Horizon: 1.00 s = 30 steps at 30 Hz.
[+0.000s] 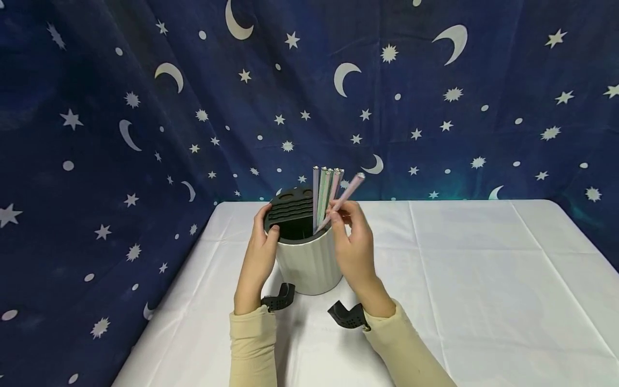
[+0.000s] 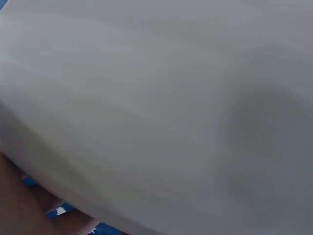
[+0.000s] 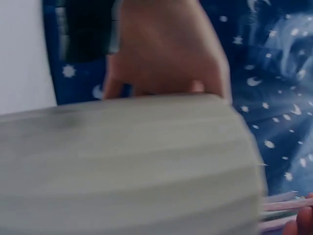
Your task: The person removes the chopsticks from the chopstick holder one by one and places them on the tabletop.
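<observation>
A white ribbed round holder (image 1: 309, 269) with a black slotted top (image 1: 290, 208) stands upright on the table. My left hand (image 1: 260, 252) grips its left side, thumb at the rim and fingers round the outside. Between its thumb and fingers, my right hand (image 1: 357, 247) pinches a slim pink stick (image 1: 352, 188) with a shiny end, tilted up to the right, its lower end at the holder's opening. Several purple, green and pink sticks (image 1: 316, 196) stand in the holder beside it. The left wrist view is filled by the holder's blurred wall (image 2: 146, 112).
A white cloth (image 1: 483, 290) with fold creases covers the table. Behind it and to the left hangs a dark blue curtain (image 1: 309, 64) with moons and stars. Black camera mounts (image 1: 349, 316) sit at both wrists.
</observation>
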Each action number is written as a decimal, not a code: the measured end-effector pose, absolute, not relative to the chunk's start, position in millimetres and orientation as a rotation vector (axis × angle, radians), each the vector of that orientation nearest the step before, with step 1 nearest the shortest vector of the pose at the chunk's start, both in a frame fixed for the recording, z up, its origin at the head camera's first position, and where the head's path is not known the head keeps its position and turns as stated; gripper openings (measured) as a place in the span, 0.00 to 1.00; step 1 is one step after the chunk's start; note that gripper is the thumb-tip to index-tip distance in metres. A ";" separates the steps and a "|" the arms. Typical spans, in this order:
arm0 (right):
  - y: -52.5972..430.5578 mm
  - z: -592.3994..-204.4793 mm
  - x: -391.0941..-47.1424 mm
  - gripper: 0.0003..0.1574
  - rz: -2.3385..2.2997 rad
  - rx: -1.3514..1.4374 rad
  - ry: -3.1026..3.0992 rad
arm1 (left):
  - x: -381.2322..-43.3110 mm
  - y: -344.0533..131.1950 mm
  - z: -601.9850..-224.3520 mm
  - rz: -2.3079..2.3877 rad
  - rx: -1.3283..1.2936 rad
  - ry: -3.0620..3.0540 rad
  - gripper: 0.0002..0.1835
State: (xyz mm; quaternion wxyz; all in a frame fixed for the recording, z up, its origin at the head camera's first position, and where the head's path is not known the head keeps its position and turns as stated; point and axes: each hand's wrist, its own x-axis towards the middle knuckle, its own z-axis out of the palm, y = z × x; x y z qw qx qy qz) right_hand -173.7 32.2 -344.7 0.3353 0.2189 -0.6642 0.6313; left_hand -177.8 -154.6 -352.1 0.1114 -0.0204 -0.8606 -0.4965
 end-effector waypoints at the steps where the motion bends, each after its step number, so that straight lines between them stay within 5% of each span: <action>1: 35.2 -342.4 -172.3 0.13 1.703 0.566 -1.680 | -177.7 -155.0 -351.9 -1.456 -0.057 -2.534 0.27; 18: 114.4 -346.4 -187.9 0.14 2.238 0.296 -1.185 | -174.6 -160.2 -345.6 -1.384 -0.029 -2.657 0.29; 30: 133.4 -403.1 -222.2 0.21 1.936 -0.067 -2.397 | -180.1 -161.0 -348.0 -1.388 -0.074 -2.598 0.28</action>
